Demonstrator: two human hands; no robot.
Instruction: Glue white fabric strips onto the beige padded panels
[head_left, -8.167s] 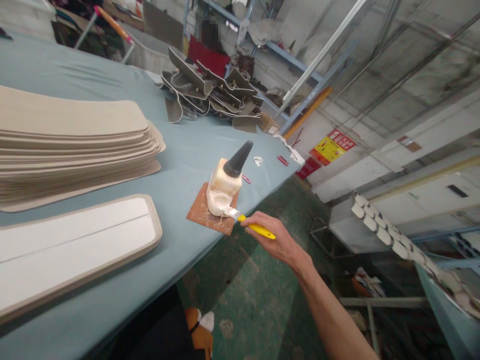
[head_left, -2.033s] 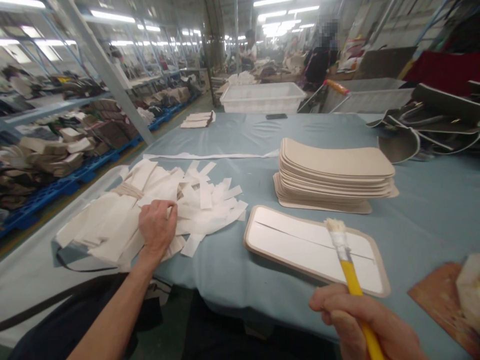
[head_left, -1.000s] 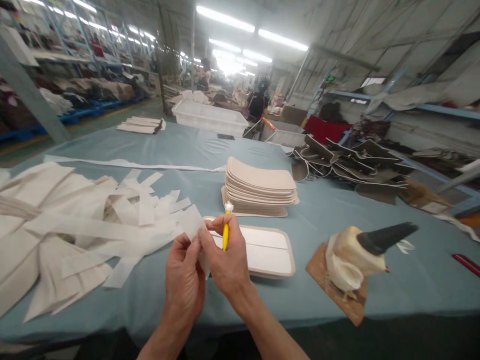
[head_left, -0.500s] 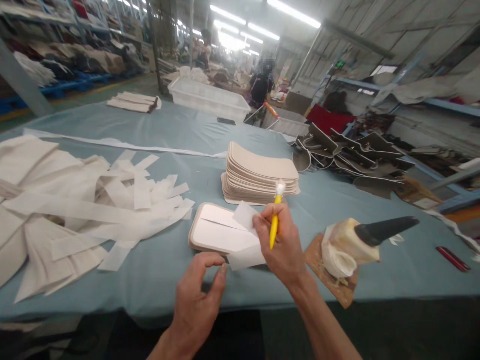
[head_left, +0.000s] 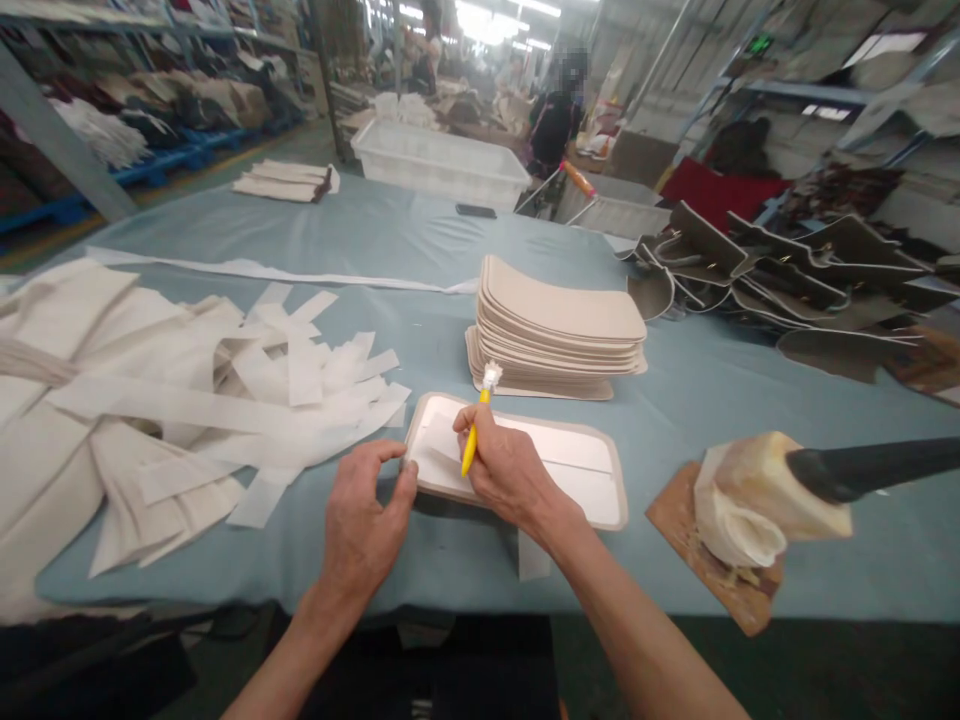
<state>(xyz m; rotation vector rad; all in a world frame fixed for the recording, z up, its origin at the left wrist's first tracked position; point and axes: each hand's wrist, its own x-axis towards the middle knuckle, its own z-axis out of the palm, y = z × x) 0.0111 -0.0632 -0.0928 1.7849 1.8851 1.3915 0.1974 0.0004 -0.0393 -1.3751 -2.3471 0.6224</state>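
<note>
My right hand point(head_left: 510, 465) is closed around a yellow-handled brush point(head_left: 472, 440), its whitish bristles pointing up and away. The hand rests over a beige panel point(head_left: 611, 440) with rounded corners, whose white face is crossed by a thin dark line. A thin, translucent white strip point(head_left: 450, 458) lies partly under the fingers. With thumb and forefinger together, my left hand point(head_left: 371, 510) grips the panel's left edge. Below the panel, the end of another white strip point(head_left: 534, 558) shows beside my right wrist. Behind stands a stack of beige panels point(head_left: 559, 320).
White strips and cloth pieces point(head_left: 247, 400) are heaped at left. A glue-stained container point(head_left: 772, 490) with a black handle stands on a brown board point(head_left: 675, 510). Dark folded pieces point(head_left: 780, 280) lie at right. A white bin point(head_left: 442, 165) and a person point(head_left: 555, 120) are farther back.
My right hand has moved left across the panel with the brush and strip. My left hand has come up to the panel's left edge. The view has shifted slightly.
</note>
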